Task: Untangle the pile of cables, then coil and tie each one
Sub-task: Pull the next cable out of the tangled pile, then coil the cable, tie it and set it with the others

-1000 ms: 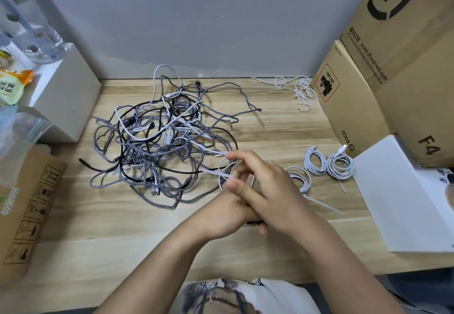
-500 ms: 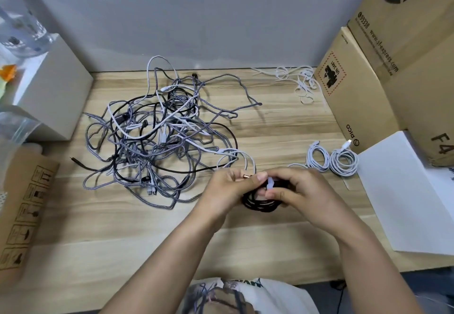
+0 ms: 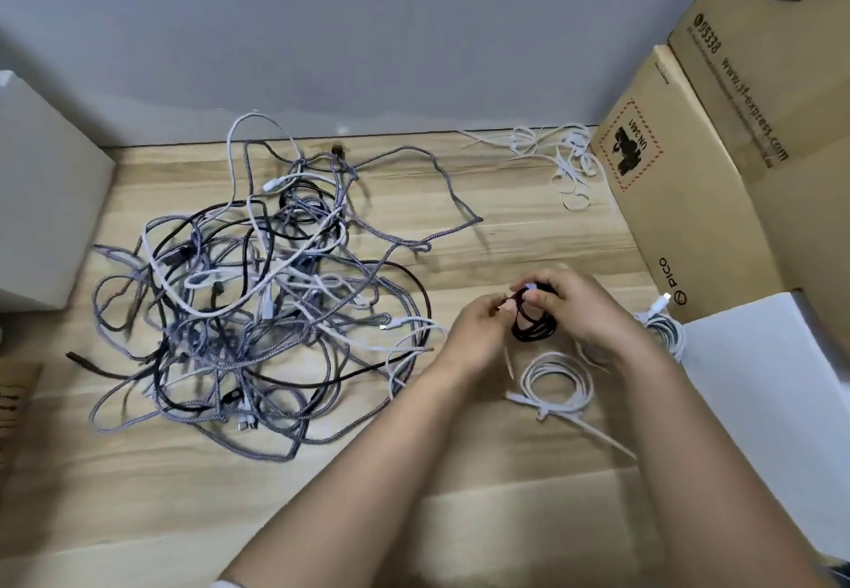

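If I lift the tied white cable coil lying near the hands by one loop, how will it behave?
The tied white cable coil would probably come up as one bundle, because a thin white tie cinches its loops. It looks light, being a few thin loops. The loops may sag a little, and the tie's long loose tail would likely dangle.

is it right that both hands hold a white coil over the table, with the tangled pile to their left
Not quite. In the head view the coil held by the left hand and right hand is black, not white. The pile does lie to their left on the table.
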Available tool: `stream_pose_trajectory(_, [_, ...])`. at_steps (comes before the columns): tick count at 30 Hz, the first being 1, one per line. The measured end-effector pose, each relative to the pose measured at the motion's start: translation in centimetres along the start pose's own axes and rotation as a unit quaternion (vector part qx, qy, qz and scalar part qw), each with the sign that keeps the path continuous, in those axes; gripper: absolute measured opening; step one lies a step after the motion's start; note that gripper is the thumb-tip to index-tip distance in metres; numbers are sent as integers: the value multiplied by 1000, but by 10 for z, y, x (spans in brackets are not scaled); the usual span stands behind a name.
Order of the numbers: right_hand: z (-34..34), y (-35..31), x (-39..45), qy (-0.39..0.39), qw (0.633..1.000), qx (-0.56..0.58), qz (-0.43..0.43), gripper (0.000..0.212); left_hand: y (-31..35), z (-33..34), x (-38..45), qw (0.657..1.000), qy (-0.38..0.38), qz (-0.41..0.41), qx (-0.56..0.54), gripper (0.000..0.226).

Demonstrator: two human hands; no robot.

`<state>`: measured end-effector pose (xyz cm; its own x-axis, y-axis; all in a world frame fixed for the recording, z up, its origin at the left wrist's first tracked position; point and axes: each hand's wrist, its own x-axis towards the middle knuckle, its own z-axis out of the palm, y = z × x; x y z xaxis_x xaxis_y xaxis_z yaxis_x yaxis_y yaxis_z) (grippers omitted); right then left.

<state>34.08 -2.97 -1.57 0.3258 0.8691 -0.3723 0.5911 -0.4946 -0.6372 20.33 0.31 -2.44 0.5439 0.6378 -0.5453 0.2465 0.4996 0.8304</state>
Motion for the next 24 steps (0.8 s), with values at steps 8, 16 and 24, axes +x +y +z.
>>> stream_pose_trajectory(8, [8,35,36,16,993,-107,52,14,-16,17,27,989,-63,-99,-90,25])
stream_pose_trajectory(16, [14,21,23,82,983,-161,18,20,-19,14,8,998,-40,-39,-7,16])
stream_pose_trajectory(24, [75,-25,-18,37,995,55,-77,35,-52,-52,-55,999,-49,12,15,19])
